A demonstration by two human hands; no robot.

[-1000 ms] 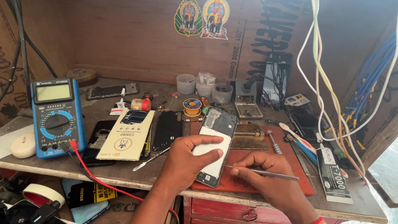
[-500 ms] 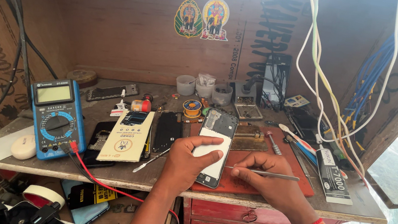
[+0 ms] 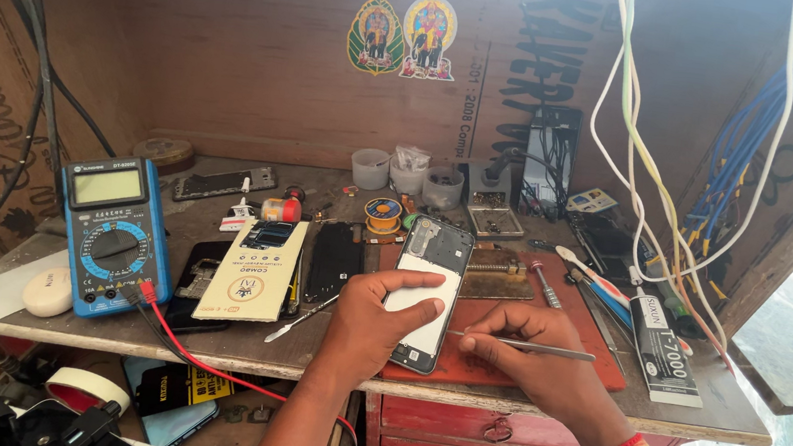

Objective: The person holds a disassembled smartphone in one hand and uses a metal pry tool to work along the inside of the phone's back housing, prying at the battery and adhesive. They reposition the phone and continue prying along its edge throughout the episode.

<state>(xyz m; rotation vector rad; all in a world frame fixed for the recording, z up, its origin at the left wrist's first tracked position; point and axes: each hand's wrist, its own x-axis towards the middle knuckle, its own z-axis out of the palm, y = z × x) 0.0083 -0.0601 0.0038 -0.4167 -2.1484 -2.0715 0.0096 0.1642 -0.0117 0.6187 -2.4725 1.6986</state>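
An opened phone [image 3: 430, 278] with its back off lies on a red mat [image 3: 592, 353] at the middle of the wooden bench; its white battery area shows. My left hand [image 3: 375, 316] rests on the phone's lower left side, thumb across it, holding it flat. My right hand [image 3: 531, 356] sits just right of the phone and pinches a thin metal tool [image 3: 527, 347], which lies level with its tip at the phone's right edge.
A blue multimeter [image 3: 113, 234] with a red lead stands at the left. A cream card [image 3: 251, 273] and dark phone parts lie beside it. Small tubs [image 3: 407, 176], a solder spool [image 3: 381, 214], a glue tube [image 3: 664, 347] and hanging wires [image 3: 666, 201] crowd the back and right.
None of note; both hands stay on the phone and tool in almost the same place.
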